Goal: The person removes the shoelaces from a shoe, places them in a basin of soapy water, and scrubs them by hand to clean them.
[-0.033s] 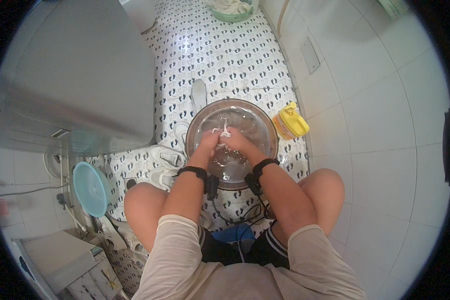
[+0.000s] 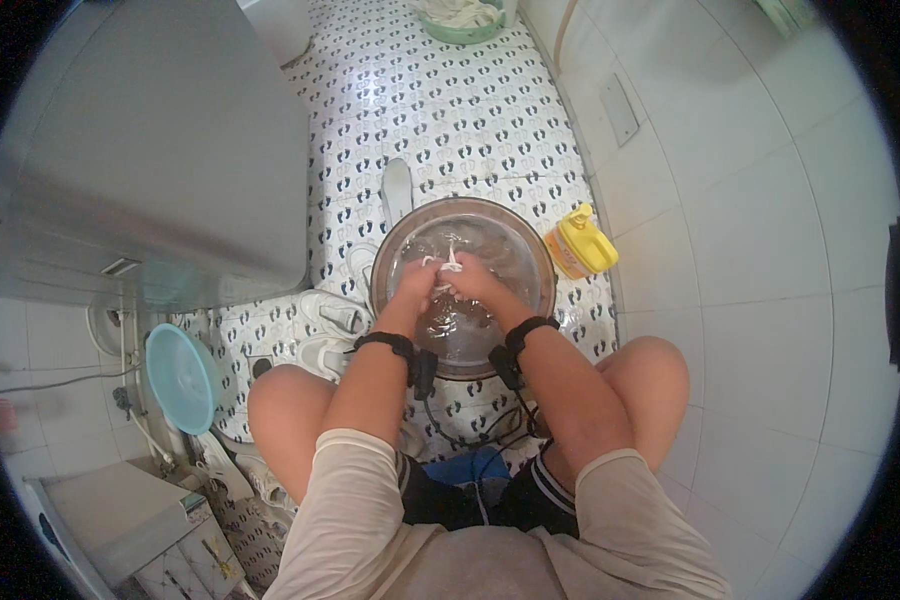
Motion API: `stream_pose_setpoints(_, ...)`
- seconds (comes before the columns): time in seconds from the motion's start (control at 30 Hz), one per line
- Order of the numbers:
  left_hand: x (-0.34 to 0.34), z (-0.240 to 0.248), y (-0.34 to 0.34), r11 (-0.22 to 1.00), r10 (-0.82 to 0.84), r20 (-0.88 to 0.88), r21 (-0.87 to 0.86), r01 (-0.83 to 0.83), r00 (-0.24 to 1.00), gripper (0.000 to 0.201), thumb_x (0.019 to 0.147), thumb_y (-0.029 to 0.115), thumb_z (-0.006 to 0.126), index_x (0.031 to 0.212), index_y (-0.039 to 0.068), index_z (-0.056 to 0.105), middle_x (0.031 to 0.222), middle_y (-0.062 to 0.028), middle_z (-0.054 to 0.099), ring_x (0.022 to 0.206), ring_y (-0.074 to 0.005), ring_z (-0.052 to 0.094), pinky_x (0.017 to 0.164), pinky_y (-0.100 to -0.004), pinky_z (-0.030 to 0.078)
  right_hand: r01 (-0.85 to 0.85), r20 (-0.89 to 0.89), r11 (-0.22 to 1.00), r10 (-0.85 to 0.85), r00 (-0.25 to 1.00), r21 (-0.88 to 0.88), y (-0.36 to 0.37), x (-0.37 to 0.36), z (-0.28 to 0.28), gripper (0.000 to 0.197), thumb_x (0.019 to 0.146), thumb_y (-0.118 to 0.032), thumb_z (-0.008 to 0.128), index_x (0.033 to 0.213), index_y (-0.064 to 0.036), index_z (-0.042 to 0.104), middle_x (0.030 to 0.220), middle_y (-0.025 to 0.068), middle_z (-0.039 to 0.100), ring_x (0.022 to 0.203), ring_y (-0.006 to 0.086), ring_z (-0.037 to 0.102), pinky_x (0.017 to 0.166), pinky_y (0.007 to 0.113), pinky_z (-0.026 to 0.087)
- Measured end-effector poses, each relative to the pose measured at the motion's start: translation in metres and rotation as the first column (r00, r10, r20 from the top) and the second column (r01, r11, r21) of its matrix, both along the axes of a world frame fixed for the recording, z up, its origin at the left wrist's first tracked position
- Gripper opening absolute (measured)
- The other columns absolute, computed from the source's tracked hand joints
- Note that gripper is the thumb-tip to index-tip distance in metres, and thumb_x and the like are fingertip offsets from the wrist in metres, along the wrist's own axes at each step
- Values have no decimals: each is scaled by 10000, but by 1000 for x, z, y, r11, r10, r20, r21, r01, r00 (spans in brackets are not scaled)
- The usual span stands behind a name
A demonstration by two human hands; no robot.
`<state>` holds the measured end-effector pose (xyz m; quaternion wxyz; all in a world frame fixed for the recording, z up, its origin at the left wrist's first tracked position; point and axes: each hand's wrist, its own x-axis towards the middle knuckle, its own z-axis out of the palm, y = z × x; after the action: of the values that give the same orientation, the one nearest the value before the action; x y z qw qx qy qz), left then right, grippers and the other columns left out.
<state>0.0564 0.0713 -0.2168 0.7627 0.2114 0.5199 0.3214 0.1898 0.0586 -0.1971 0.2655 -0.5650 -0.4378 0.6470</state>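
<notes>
As the left hand and right hand close together on white laces, just off centre toward eleven o'clock in the water-filled basin, they look light, limp, probably slippery: best pinched where they bunch!

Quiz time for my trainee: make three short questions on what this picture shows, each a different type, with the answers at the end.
1. Multiple choice: what do the left hand and right hand hold?
a) a brush
b) a white cord
c) a sponge

2. True or false: the yellow jug is to the left of the brown-rimmed basin.

3. Fill in the blank: the light-blue basin is on the person's ____ side.

Key:
1. b
2. False; it is to the right.
3. left
</notes>
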Motion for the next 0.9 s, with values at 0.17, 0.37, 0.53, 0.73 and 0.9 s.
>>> stream_pose_setpoints(0.17,6,7,5,993,41,-151,-103,-57,988,75,819,77,465,862,34,507,788,-85,543,672,-176,552,512,-262,492,312,-26,950,-312,950,7,6,14,-16,227,758,-138,581,913,15,519,677,78,571,501,144,536,404,268,431)
stream_pose_setpoints(0.37,2,9,2,995,78,-105,-49,-83,991,112,805,80,475,891,41,535,763,-84,538,637,-174,531,511,-282,489,588,-57,808,-586,808,40,4,10,-7,194,777,-93,520,934,18,539,811,96,575,626,187,567,476,333,502)
stream_pose_setpoints(0.53,7,-2,6,994,82,-67,-69,-87,994,155,815,109,468,905,31,567,772,-90,561,681,-202,553,578,-344,496,599,-60,800,-599,798,-21,9,23,-5,184,818,-152,504,839,5,597,739,70,588,638,167,561,513,325,472)
stream_pose_setpoints(0.73,6,-8,9,978,182,143,-126,-164,973,287,873,281,437,1002,44,534,913,-91,587,774,-231,588,651,-390,507,338,149,906,-383,912,256,5,11,1,258,811,-243,540,803,6,606,683,46,595,615,147,542,572,303,442)
stream_pose_setpoints(0.9,28,23,1,990,-44,105,-132,57,993,459,874,469,421,1093,71,488,981,-87,564,824,-231,591,686,-418,524,237,200,832,-378,904,501,11,10,-36,265,791,-262,553,789,0,591,708,110,607,615,218,567,589,332,444)
